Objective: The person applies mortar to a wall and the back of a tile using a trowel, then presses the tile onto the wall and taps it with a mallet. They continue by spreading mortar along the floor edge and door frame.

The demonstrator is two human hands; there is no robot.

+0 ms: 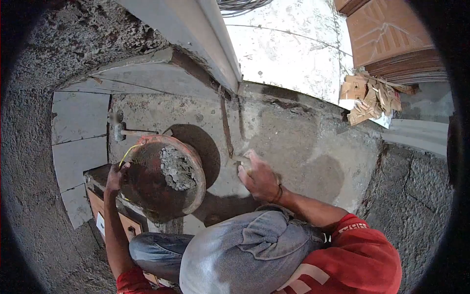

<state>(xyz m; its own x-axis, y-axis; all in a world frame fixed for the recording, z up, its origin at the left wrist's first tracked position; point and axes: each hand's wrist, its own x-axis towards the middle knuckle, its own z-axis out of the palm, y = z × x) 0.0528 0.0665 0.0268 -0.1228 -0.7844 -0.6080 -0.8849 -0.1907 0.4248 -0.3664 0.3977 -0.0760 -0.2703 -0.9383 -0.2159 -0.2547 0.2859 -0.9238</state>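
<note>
A wide round basin [199,182] with a worn orange rim sits tilted in front of me, a lump of wet grey mortar [177,169] lying to one side inside it. My left hand [117,176] is closed on the basin's left edge, beside a yellow cord [128,154]. To the right of the basin, my right hand [260,180] is low over the rough concrete floor [293,142]. Its fingers are curled round a small, pale-ended object that I cannot make out. A hammer [120,132] lies behind the basin, its handle partly hidden.
White tiles [80,139] line the wall on the left. A pale door frame [208,44] rises at the back. Torn cardboard [373,100] and stacked brown boxes [389,32] stand at the back right. Coiled cable [242,6] lies at the top edge.
</note>
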